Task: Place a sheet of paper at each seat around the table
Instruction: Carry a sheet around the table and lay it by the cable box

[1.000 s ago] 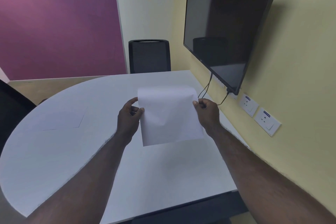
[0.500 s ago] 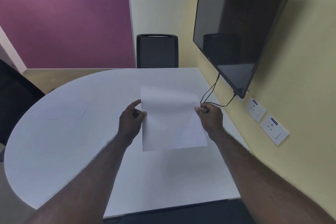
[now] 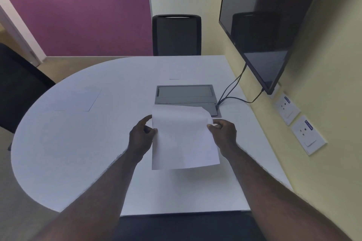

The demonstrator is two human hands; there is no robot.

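Holding the sheet of paper (image 3: 184, 139) above the desk (image 3: 78, 152), I pinch its left edge with my left hand (image 3: 141, 136) and its right edge with my right hand (image 3: 223, 132), thumbs on top and fingers beneath. The sheet hangs in the air, its top edge curling over toward me and its lower edge drooping free, just short of the grey cable hatch (image 3: 186, 97) set into the desk.

The grip is light and sits only at the upper sides, so the limp lower half could fold under itself as I lower it, and the sheet would land creased or crooked. If I let go unevenly, it may slide toward the hatch or the cables (image 3: 233, 88) by the wall.

One sheet (image 3: 72, 100) already lies flat at the left seat, near the dark chair (image 3: 17, 88). A faint edge (image 3: 175, 79) before the far chair (image 3: 176, 35) might be another sheet; I cannot tell. Misjudging that, I could skip a seat or double one.
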